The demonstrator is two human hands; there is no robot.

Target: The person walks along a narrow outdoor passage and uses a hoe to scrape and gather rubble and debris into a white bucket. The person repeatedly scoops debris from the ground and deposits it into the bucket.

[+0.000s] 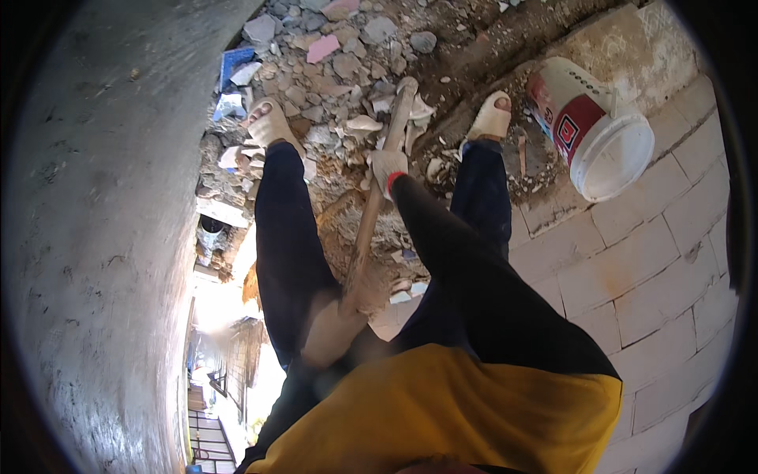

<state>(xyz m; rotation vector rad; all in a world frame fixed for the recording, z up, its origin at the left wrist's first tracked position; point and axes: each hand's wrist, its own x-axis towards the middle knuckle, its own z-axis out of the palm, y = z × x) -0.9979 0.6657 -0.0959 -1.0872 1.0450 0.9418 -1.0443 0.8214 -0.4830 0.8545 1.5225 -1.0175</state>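
Note:
A long wooden tool handle (365, 235) slants from near my body out over the rubble. My right hand (387, 171), in a pale work glove with a red cuff, wraps round it partway along. Closer to my waist, my left hand (333, 332), also gloved and slightly blurred, is closed on its lower part. The rounded far end of the handle lies over broken stones and pale shards; I cannot make out a tool head there. My feet, in cream open-toed slippers (272, 125), stand apart on either side of the handle.
Rubble (316, 79) with stone and tile pieces covers the ground ahead. A white and red bucket (588, 130) lies tilted at the right, beside a pale block surface (632, 261). A grey wall (110, 237) rises close on the left. Bright light comes in at lower left.

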